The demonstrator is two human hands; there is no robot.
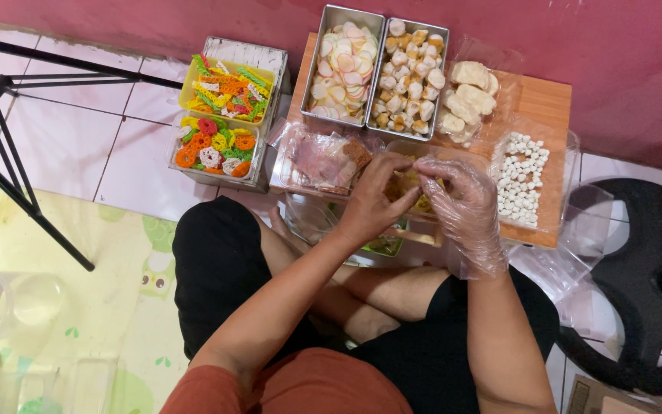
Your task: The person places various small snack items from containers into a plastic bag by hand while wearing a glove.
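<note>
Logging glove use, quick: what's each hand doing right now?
Left hand: bare, fingers pinching the glove's fingertips.
Right hand: inside a clear plastic glove, fingers loosely curled, holding nothing visible.

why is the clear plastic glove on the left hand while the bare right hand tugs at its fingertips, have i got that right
Not quite: the head view shows the clear plastic glove on the right hand, and the bare left hand tugs at its fingertips.

A low wooden table (549,103) carries metal trays (377,69) and plastic tubs (526,180).
</note>
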